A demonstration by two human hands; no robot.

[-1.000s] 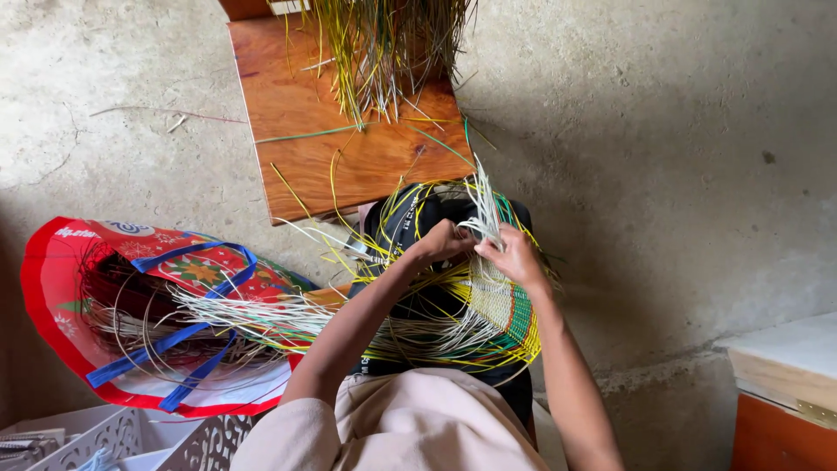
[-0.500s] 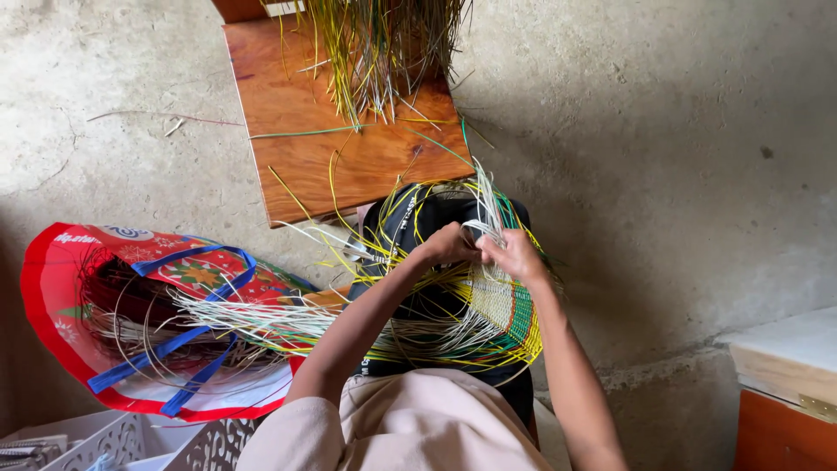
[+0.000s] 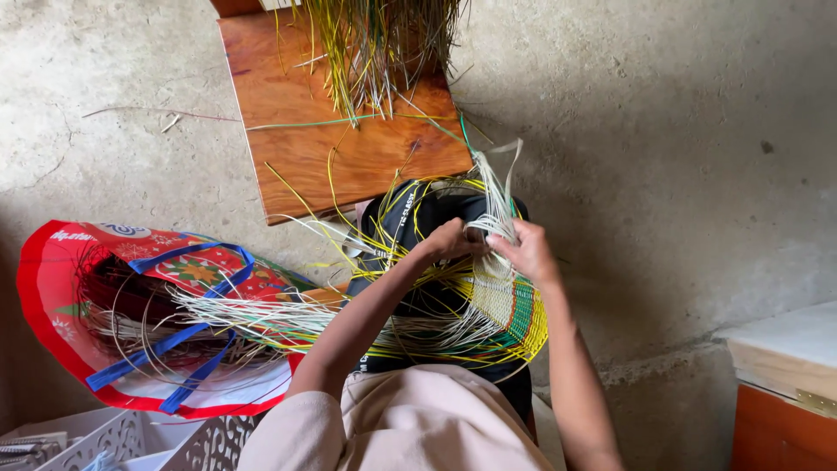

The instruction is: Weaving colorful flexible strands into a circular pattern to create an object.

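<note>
A half-woven round basket piece [image 3: 501, 310] of white, yellow and green strands rests over my dark-clothed lap, with loose strand ends fanning out to the left. My left hand [image 3: 449, 242] pinches strands at its upper edge. My right hand [image 3: 526, 251] grips a bunch of white strands [image 3: 497, 187] that stick upward from the weave. The two hands sit close together, almost touching.
A wooden board [image 3: 305, 148] lies ahead on the concrete floor with a bundle of green and yellow strands [image 3: 379, 44] on it. A red bag with blue handles [image 3: 166, 314] holds coiled strands at left. White lattice baskets [image 3: 113, 440] stand bottom left; an orange-fronted cabinet [image 3: 785, 384] at right.
The hands have shifted slightly along the rim and the white strand bunch stands more upright; otherwise the scene is the same.
</note>
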